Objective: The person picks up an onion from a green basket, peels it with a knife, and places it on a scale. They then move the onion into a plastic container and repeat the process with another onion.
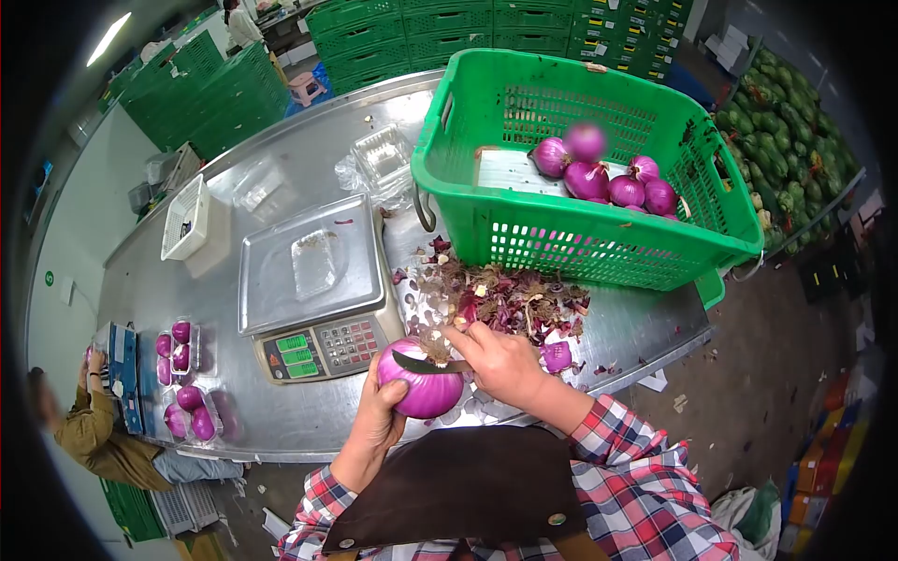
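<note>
A large purple onion [426, 391] rests in my left hand [379, 411], whose fingers wrap round its left side. My right hand [500, 363] grips a knife [426, 365] with a dark curved blade, which lies against the upper part of the onion. Dry roots or skin show at the onion's top, by my right fingertips. Just beyond my hands, a heap of loose onion peel [505, 304] is spread on the metal table [215, 397]. A digital scale [313, 271] stands to the left of the peel.
A green crate [599, 210] holding several onions [627, 191] stands at the back right. Clear trays of onions [192, 414] and a white basket [186, 220] are on the left. At far left, a person [98, 425] works beside a blue box [122, 374].
</note>
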A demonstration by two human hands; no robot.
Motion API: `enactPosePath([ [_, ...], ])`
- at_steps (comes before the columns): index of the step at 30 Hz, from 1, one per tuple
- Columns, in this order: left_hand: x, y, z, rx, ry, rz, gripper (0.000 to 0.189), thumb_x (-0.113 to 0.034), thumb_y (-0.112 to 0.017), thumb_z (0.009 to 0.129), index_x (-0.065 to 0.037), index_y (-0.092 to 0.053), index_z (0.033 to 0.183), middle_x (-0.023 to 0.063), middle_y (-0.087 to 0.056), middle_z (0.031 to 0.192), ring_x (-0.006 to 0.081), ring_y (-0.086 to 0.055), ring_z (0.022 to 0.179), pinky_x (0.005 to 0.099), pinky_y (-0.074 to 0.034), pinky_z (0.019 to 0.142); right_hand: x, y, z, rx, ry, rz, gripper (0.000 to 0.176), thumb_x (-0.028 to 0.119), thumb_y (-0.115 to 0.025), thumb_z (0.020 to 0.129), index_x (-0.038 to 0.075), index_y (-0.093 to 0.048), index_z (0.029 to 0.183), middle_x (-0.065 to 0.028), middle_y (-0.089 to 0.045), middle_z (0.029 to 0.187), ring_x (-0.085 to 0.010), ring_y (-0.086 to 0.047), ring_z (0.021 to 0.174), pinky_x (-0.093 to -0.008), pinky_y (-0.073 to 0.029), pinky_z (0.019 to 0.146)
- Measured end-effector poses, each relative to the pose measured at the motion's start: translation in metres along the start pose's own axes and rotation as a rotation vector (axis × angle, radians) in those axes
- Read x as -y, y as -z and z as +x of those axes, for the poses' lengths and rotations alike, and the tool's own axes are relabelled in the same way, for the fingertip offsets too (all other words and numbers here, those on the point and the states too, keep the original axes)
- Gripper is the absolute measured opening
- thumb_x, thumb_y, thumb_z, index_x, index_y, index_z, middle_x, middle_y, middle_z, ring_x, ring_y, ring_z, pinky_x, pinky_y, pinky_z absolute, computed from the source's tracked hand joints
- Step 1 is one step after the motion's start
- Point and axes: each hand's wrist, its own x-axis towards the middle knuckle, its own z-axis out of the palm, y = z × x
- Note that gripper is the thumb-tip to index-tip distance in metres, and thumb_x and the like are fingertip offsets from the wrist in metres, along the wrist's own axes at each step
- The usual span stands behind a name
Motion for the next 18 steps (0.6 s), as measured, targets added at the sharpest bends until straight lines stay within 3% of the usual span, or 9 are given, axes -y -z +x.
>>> enactPosePath([
  [3,-0.001,0.004,0.0,-0.009,0.034,-0.034,0.073,-0.026,-0.075,0.064,-0.002,-0.037,0.121,0.0102,-0.048,0.115,0.0214,-0.05,0.108,0.0365,-0.043,0.093,-0.014,-0.006,-0.01,0.122,-0.113,-0.063,0.043,0.011,-0.06,0.073,0.009,-0.052,0.115,-0.0097,-0.055,0.087,-0.0235,-0.06,0.061,-0.0363,-0.049,0.051],
  [5,-0.008,0.008,-0.01,0.082,0.0,-0.075,0.078,-0.032,-0.077,0.062,-0.002,-0.038,0.122,0.0105,-0.049,0.116,0.0222,-0.05,0.109,0.0374,-0.043,0.094,-0.055,-0.013,-0.029,0.162,-0.506,-0.172,0.042,0.008,-0.058,0.075,0.009,-0.052,0.116,-0.0135,-0.056,0.091,-0.03,-0.06,0.066,-0.0407,-0.049,0.058],
  [6,-0.012,0.01,-0.01,0.126,-0.026,-0.098,0.08,-0.035,-0.078,0.061,-0.002,-0.038,0.123,0.0107,-0.049,0.116,0.0226,-0.05,0.11,0.0378,-0.043,0.094,-0.071,-0.016,-0.044,0.108,-0.551,-0.115,0.039,0.006,-0.056,0.076,0.008,-0.053,0.115,-0.0149,-0.056,0.091,-0.0326,-0.059,0.069,-0.0419,-0.048,0.062],
  [10,-0.026,0.041,0.011,0.022,-0.064,-0.051,0.098,-0.055,-0.079,0.053,-0.004,-0.038,0.127,0.0117,-0.049,0.12,0.0249,-0.047,0.114,0.0404,-0.042,0.097,-0.055,0.004,-0.049,0.134,-0.503,0.099,0.026,0.004,-0.052,0.08,0.002,-0.058,0.106,-0.0169,-0.058,0.085,-0.0357,-0.058,0.076,-0.0409,-0.047,0.066],
  [12,-0.051,0.064,0.037,-0.026,-0.236,0.012,0.091,-0.047,-0.077,0.06,-0.007,-0.034,0.13,0.0125,-0.045,0.121,0.026,-0.048,0.112,0.0381,-0.043,0.095,-0.048,0.004,-0.053,0.071,-0.481,0.176,0.022,0.003,-0.053,0.081,0.0,-0.06,0.101,-0.0179,-0.059,0.084,-0.0353,-0.059,0.076,-0.0396,-0.047,0.066],
  [14,-0.11,0.048,0.059,-0.161,-0.352,0.366,0.073,-0.024,-0.072,0.066,-0.007,-0.036,0.126,0.0144,-0.045,0.118,0.0294,-0.05,0.108,0.0368,-0.047,0.088,-0.049,0.0,-0.063,0.034,-0.484,0.23,0.019,0.003,-0.053,0.081,-0.001,-0.061,0.098,-0.0186,-0.06,0.084,-0.0349,-0.059,0.077,-0.0383,-0.047,0.066],
  [15,-0.128,0.06,0.081,-0.224,-0.499,0.724,0.068,-0.019,-0.071,0.065,-0.007,-0.039,0.123,0.0142,-0.048,0.114,0.0276,-0.052,0.105,0.0354,-0.047,0.085,-0.05,-0.003,-0.069,0.027,-0.498,0.249,0.019,0.003,-0.053,0.081,-0.001,-0.061,0.098,-0.0188,-0.06,0.084,-0.0347,-0.059,0.077,-0.0377,-0.048,0.067],
  [17,-0.153,0.065,0.116,-0.358,-0.621,1.322,0.066,-0.025,-0.074,0.058,-0.007,-0.048,0.116,0.0181,-0.052,0.109,0.0298,-0.056,0.097,0.0393,-0.047,0.082,-0.049,-0.012,-0.077,0.012,-0.502,0.275,0.018,0.003,-0.053,0.082,-0.002,-0.061,0.097,-0.019,-0.061,0.085,-0.0345,-0.06,0.077,-0.0368,-0.048,0.067],
  [18,-0.157,0.067,0.131,-0.4,-0.566,1.585,0.07,-0.028,-0.076,0.055,-0.009,-0.049,0.117,0.0187,-0.052,0.108,0.0326,-0.056,0.095,0.0409,-0.047,0.081,-0.048,-0.015,-0.079,0.004,-0.489,0.28,0.018,0.003,-0.053,0.082,-0.002,-0.06,0.097,-0.019,-0.061,0.085,-0.0343,-0.06,0.077,-0.0365,-0.048,0.067],
])
